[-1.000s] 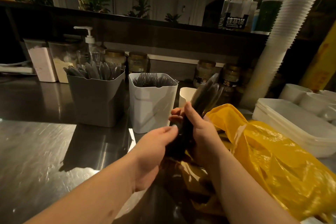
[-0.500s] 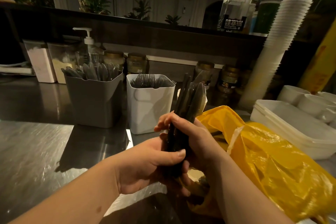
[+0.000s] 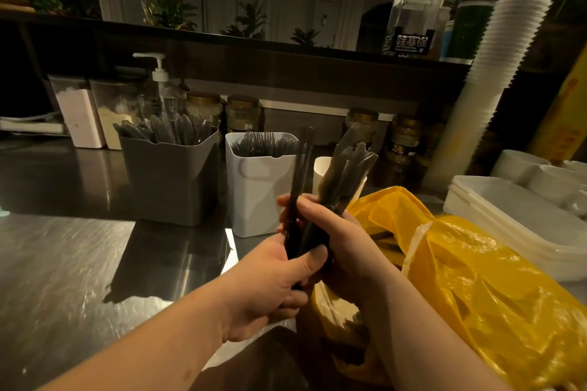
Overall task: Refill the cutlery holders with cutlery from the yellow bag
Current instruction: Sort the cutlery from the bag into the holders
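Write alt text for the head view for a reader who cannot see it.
A left hand and right hand grip dark cutlery beside a yellow bag. Behind stand a grey holder and a white holder, both stocked.

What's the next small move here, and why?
Probably pull the left hand's thin pieces clear of the bundle gripped by the right hand: the two lots angle apart, and the grey holder and white holder hold different shapes.

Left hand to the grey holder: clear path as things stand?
Probably yes. The grey holder stands ahead and left of the left hand, with only bare counter between them. The hand is full, though: it grips cutlery along with the right hand.
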### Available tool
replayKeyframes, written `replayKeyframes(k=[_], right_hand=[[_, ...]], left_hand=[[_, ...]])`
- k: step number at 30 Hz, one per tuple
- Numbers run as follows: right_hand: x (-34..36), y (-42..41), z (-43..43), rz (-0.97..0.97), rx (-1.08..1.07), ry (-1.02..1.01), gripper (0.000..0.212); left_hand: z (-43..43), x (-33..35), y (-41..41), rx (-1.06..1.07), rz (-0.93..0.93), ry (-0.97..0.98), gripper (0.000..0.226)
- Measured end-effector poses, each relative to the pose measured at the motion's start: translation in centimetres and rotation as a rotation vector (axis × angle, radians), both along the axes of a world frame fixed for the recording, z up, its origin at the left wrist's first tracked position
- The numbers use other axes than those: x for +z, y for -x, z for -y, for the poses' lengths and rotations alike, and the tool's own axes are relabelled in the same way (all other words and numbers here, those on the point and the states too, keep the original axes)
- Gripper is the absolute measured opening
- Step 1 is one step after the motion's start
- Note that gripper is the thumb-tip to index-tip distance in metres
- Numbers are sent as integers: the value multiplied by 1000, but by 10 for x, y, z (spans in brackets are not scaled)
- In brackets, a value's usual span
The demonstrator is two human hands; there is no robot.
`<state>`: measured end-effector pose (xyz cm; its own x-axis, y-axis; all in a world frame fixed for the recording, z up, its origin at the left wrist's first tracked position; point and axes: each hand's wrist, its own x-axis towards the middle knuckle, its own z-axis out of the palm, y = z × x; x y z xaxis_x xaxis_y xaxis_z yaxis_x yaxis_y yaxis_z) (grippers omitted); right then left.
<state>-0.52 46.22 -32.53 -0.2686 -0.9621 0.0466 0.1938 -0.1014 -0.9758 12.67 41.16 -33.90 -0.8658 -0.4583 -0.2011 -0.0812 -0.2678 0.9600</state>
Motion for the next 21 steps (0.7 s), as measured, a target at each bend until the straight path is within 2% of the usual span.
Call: replayKeyframes(k=[2,4,5,7,8,10,11,13,14,15,17,18,21], right_hand=[[4,4,-2,19,-19,45,51],[8,8,-2,42,-130,141,52],[8,11,-2,-33,-256,190,48],[10,16,-3,-382,-636,296,33],[12,15,-7,-550,-725,359,27],[14,8,-8,-733,-634,398,24],[14,3,-7,-774,-547,368,28],[13,-7,-4,-789,-479,297,36],[13,-10,-3,-734,-491,290,35],[14,-9,-3,-637,-509,300,29],[19,-3,-8,-454,-517,334,14],[20,0,-10,-444,-508,339,14],[19,1,-15,-483,-482,384,13]], left_hand=[[1,3,0,62,11,75,31],[2,2,1,164,7,176,20],[4,1,3,232,12,234,18],[7,-2,4,364,34,349,18],[7,-2,3,377,57,421,22],[10,-9,2,462,90,527,20],[14,-12,6,567,143,482,11],[14,-10,10,554,168,599,15],[14,-17,9,580,132,634,16],[13,-21,5,544,131,736,15],[17,-22,1,533,124,800,14],[21,-21,4,570,135,813,16],[27,-17,6,612,14,632,19]])
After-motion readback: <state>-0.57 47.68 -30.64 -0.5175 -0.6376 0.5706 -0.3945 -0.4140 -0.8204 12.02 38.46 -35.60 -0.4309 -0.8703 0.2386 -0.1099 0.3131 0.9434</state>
